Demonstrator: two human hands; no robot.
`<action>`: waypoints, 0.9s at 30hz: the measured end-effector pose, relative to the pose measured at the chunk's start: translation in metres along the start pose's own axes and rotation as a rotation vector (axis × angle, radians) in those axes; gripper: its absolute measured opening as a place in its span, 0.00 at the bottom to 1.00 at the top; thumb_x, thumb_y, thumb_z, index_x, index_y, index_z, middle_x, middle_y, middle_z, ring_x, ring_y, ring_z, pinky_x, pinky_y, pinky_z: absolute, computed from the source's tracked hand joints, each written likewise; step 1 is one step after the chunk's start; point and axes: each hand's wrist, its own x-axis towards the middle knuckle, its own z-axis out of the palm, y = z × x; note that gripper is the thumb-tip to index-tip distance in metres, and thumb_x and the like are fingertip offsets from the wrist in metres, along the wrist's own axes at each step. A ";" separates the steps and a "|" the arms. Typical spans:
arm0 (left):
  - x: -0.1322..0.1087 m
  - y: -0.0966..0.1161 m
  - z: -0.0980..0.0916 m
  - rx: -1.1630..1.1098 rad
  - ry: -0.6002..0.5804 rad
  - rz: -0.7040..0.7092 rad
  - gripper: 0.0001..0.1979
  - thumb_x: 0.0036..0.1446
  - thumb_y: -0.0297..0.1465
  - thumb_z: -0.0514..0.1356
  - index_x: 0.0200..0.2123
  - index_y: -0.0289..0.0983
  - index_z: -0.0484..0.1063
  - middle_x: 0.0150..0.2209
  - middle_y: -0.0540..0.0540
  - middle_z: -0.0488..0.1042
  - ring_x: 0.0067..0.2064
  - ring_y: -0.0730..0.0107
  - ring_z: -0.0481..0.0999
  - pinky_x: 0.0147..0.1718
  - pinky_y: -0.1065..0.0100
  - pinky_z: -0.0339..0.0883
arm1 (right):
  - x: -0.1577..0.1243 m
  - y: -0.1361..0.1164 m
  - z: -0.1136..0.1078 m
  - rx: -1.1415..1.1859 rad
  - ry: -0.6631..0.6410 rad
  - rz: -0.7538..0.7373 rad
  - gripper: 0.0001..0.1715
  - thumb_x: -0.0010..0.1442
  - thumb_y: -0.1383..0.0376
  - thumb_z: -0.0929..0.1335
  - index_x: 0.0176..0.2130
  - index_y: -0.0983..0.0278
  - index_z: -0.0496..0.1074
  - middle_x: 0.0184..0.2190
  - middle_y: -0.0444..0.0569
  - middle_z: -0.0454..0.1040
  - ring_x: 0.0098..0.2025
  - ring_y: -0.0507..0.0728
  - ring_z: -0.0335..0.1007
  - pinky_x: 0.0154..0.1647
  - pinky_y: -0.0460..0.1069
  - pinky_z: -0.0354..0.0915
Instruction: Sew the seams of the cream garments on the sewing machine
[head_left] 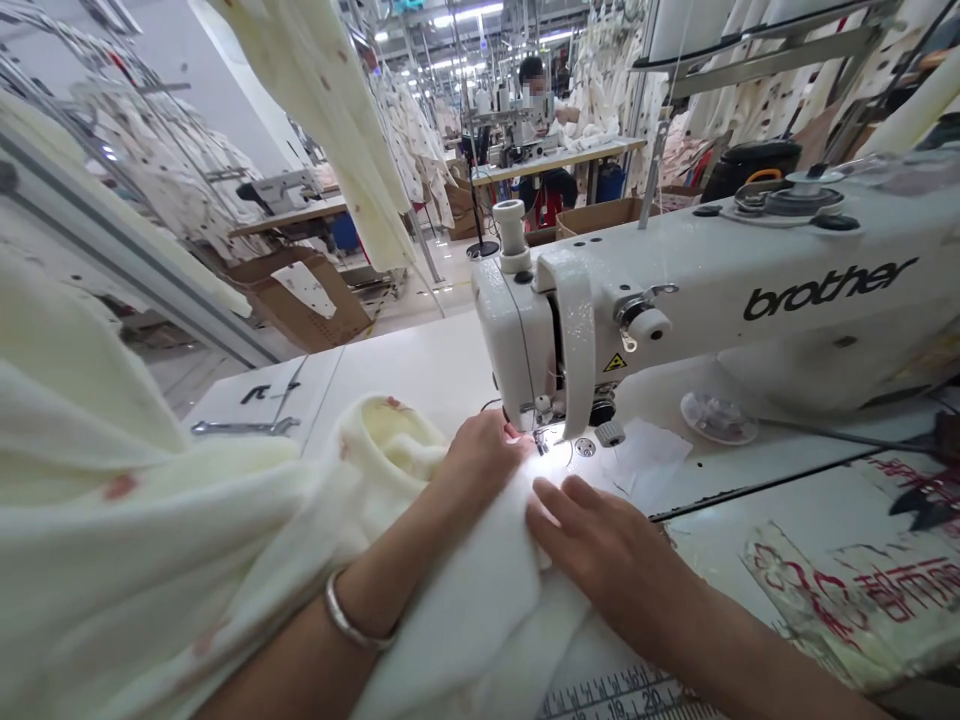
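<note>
A white Brother sewing machine [675, 290] and its white table [405, 370] are being worked at, with a cream spotted garment [465, 600] being held on the table against the presser foot [541, 428]. The right hand [607, 550] is being pressed on the cloth, fingers spread, not clenched. The left hand [480, 460] is being kept beside the needle, its grip untellable, a silver bangle [349, 615] being worn above.

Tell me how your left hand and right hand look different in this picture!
The left hand wears a silver bangle on its wrist, but the right hand has a bare wrist. The left hand is right beside the needle of the sewing machine, while the right hand lies farther from it. The right hand's fingers spread out flat, but the left hand's fingers curl over. Both hands rest on the same cream cloth.
</note>
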 end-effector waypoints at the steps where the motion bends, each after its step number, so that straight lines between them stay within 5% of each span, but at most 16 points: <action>1: -0.001 0.000 0.000 0.007 0.005 0.006 0.11 0.47 0.30 0.55 0.17 0.38 0.59 0.18 0.53 0.60 0.23 0.74 0.59 0.24 0.71 0.50 | 0.001 0.003 0.000 0.035 -0.003 0.039 0.16 0.53 0.81 0.60 0.37 0.70 0.71 0.41 0.55 0.73 0.36 0.59 0.67 0.31 0.52 0.69; 6: -0.003 -0.004 0.008 0.063 0.048 0.000 0.07 0.50 0.31 0.54 0.22 0.37 0.66 0.21 0.49 0.69 0.26 0.69 0.67 0.26 0.69 0.55 | -0.012 0.025 -0.008 0.252 0.014 0.141 0.16 0.62 0.77 0.57 0.38 0.65 0.69 0.40 0.49 0.75 0.39 0.56 0.67 0.35 0.49 0.69; 14: -0.009 -0.002 0.019 0.104 0.123 -0.069 0.08 0.52 0.33 0.54 0.33 0.37 0.71 0.34 0.43 0.77 0.38 0.58 0.75 0.37 0.64 0.62 | -0.027 0.031 -0.008 0.161 0.018 0.086 0.18 0.61 0.77 0.56 0.40 0.65 0.70 0.46 0.47 0.75 0.48 0.58 0.66 0.41 0.54 0.66; 27: 0.002 -0.010 0.014 0.092 0.061 0.036 0.08 0.50 0.29 0.56 0.20 0.38 0.67 0.19 0.49 0.69 0.26 0.70 0.69 0.27 0.69 0.56 | -0.024 -0.001 0.015 0.174 0.301 0.252 0.19 0.58 0.80 0.56 0.33 0.66 0.71 0.37 0.49 0.76 0.37 0.57 0.64 0.39 0.51 0.58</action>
